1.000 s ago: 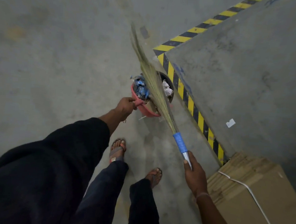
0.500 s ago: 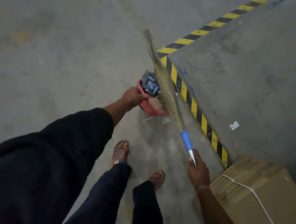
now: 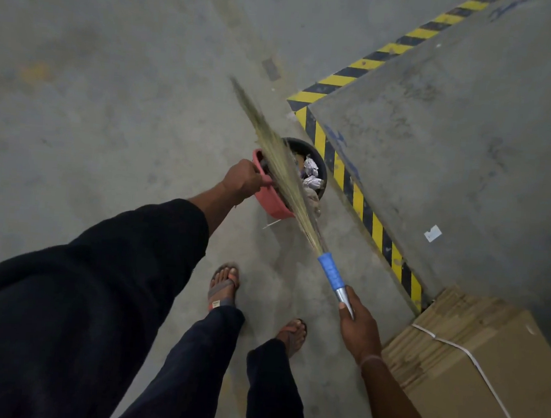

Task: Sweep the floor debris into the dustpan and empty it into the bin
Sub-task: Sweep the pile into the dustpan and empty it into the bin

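My left hand grips the handle of a red dustpan, tilted against the rim of a dark round bin. Crumpled paper and wrappers lie inside the bin. My right hand holds the silver end of a grass broom with a blue grip. The bristles slant up and left across the dustpan and the bin's left side, hiding much of the pan's inside.
A raised concrete platform edged with yellow-black hazard tape lies right of the bin. A strapped cardboard box stands at the lower right. My sandalled feet are just behind the bin. A small white scrap lies on the platform.
The dustpan has tipped over the bin and the blue wrappers seen in it before are out of sight. The broom has swung slightly, its bristles now across the pan.
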